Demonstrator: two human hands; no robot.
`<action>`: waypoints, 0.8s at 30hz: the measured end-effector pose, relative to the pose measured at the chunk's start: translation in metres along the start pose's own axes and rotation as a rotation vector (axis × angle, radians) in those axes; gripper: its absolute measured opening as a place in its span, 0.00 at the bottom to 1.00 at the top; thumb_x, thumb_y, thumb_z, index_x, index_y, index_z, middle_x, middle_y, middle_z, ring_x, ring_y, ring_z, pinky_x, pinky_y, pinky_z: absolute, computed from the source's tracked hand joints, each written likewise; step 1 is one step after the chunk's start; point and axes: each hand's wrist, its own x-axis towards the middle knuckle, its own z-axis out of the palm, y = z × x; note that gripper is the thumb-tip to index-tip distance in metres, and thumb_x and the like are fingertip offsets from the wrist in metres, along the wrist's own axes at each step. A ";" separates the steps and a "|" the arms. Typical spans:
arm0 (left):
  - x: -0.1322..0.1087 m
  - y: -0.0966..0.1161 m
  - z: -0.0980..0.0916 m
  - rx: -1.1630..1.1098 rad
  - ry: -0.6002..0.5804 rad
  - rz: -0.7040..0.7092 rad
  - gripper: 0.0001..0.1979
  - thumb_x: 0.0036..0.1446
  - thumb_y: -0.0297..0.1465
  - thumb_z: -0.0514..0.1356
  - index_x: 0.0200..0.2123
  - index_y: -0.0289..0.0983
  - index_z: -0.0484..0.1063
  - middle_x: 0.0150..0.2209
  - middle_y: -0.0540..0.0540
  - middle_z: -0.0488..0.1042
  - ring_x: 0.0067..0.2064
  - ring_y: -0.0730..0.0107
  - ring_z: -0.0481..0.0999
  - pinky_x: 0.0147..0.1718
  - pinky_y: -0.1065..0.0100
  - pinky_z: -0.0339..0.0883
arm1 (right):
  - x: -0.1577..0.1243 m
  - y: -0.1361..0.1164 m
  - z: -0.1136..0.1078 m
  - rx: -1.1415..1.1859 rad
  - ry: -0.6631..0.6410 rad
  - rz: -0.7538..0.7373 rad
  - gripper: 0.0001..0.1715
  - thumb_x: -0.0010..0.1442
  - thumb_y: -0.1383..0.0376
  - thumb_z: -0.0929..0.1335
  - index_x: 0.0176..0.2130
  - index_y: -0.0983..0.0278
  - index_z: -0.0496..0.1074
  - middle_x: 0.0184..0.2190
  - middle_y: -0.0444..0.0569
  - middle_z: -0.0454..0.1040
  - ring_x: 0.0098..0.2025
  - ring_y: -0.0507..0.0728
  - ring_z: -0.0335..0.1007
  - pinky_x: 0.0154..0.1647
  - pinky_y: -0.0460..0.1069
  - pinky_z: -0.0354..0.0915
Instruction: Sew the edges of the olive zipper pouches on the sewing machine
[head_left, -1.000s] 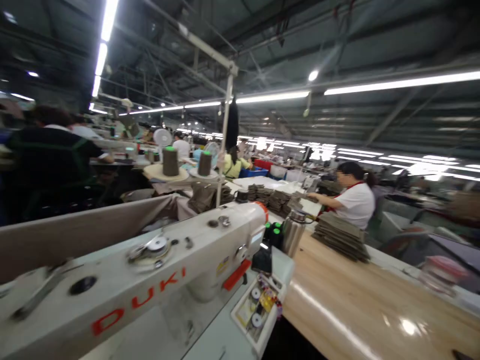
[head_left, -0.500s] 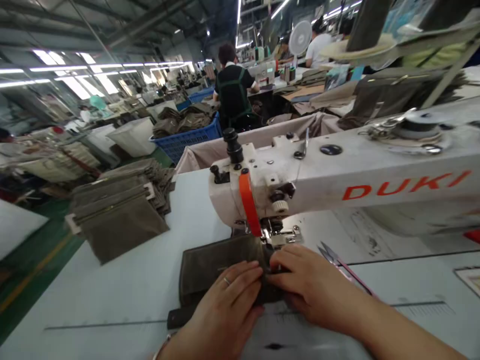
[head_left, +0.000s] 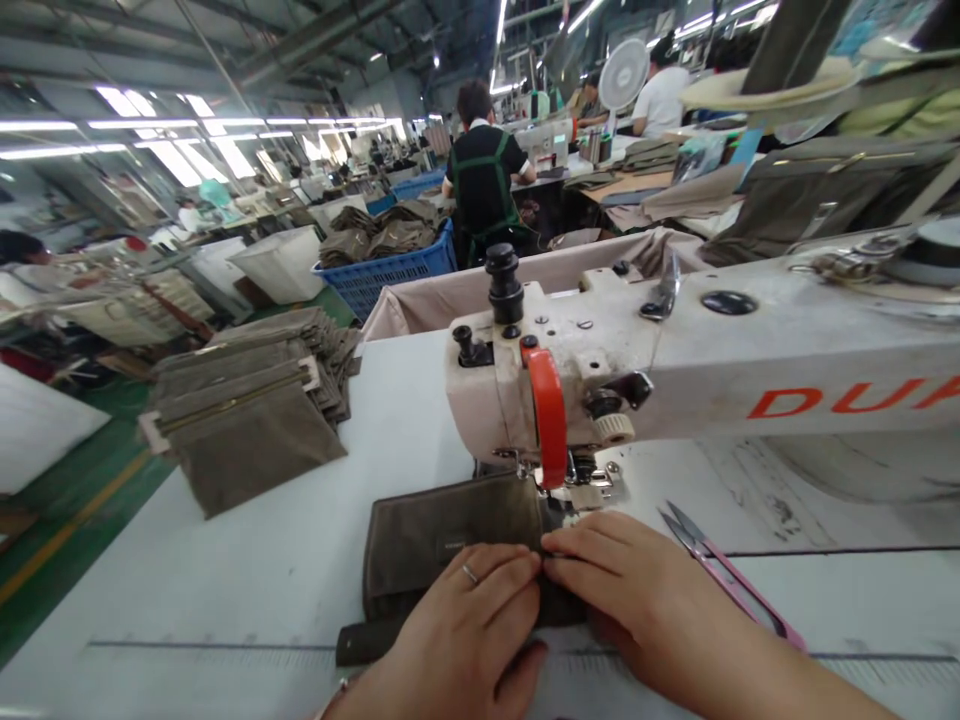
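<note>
A dark olive-brown fabric pouch [head_left: 420, 530] with a small label lies on the white sewing table, its right edge by the presser foot [head_left: 581, 495]. Across its lower right part, my left hand [head_left: 480, 620], with a ring, presses with fingers together and the thumb apart. My right hand [head_left: 637, 580] is closed at the pouch's right edge, just in front of the foot; its fingertips nearly meet those of my left hand, and its thumb is hidden. A dark strip [head_left: 367, 640] sticks out below the pouch at left. Thread snips [head_left: 731, 575] with pink handles lie beside my right hand.
The white sewing machine [head_left: 697, 370], with its orange guard [head_left: 549, 415], spans the right side. A stack of zipped fabric pieces [head_left: 255, 430] sits at the table's left edge. Behind are a cloth-lined bin [head_left: 420, 305], a blue crate [head_left: 390, 275] and a seated co-worker [head_left: 484, 170].
My view has shifted left, so the machine appears farther right and the snips show more fully. My right fingers have straightened slightly along the pouch edge; both hands stay on the pouch.
</note>
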 end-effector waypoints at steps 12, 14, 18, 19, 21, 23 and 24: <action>0.018 -0.023 -0.005 -0.038 -0.030 -0.011 0.16 0.56 0.28 0.59 0.49 0.33 0.69 0.49 0.41 0.73 0.52 0.59 0.70 0.55 0.59 0.67 | 0.006 0.008 0.006 -0.195 0.034 0.049 0.24 0.56 0.75 0.62 0.51 0.65 0.71 0.46 0.55 0.74 0.45 0.62 0.69 0.46 0.59 0.70; 0.021 -0.030 -0.003 -0.029 -0.022 0.001 0.16 0.56 0.28 0.58 0.49 0.33 0.69 0.50 0.41 0.72 0.52 0.59 0.71 0.54 0.58 0.67 | 0.006 0.010 0.008 -0.198 0.020 0.102 0.24 0.57 0.74 0.62 0.53 0.64 0.70 0.45 0.55 0.73 0.46 0.63 0.68 0.45 0.60 0.70; 0.028 -0.038 0.000 -0.017 0.008 0.008 0.18 0.56 0.28 0.58 0.50 0.32 0.68 0.50 0.40 0.72 0.52 0.57 0.71 0.55 0.57 0.67 | 0.009 0.014 0.010 -0.166 -0.003 0.181 0.25 0.58 0.74 0.62 0.55 0.64 0.67 0.45 0.55 0.71 0.46 0.64 0.66 0.45 0.61 0.69; 0.030 -0.040 0.000 -0.013 0.015 0.009 0.17 0.57 0.28 0.58 0.51 0.32 0.68 0.50 0.40 0.72 0.53 0.57 0.70 0.55 0.56 0.66 | 0.010 0.014 0.011 -0.155 -0.006 0.190 0.25 0.58 0.74 0.62 0.55 0.63 0.67 0.44 0.55 0.70 0.46 0.64 0.65 0.45 0.61 0.69; 0.031 -0.046 -0.001 -0.010 0.010 0.022 0.16 0.60 0.29 0.57 0.51 0.33 0.68 0.50 0.40 0.72 0.54 0.59 0.70 0.55 0.57 0.66 | 0.011 0.015 0.011 -0.129 -0.003 0.191 0.25 0.58 0.75 0.61 0.54 0.63 0.67 0.44 0.54 0.70 0.45 0.63 0.64 0.45 0.60 0.68; 0.029 -0.057 -0.004 -0.013 -0.020 0.049 0.14 0.62 0.30 0.57 0.51 0.34 0.69 0.51 0.42 0.72 0.55 0.61 0.69 0.56 0.58 0.66 | 0.011 0.015 0.010 -0.105 0.042 0.184 0.25 0.58 0.76 0.60 0.54 0.64 0.67 0.44 0.55 0.69 0.45 0.62 0.63 0.44 0.58 0.68; 0.027 -0.063 -0.005 -0.017 -0.033 0.067 0.13 0.63 0.31 0.57 0.51 0.36 0.69 0.51 0.43 0.72 0.55 0.62 0.69 0.56 0.58 0.65 | 0.011 0.014 0.009 -0.097 0.079 0.186 0.24 0.59 0.76 0.60 0.53 0.65 0.67 0.43 0.55 0.68 0.44 0.62 0.63 0.44 0.58 0.67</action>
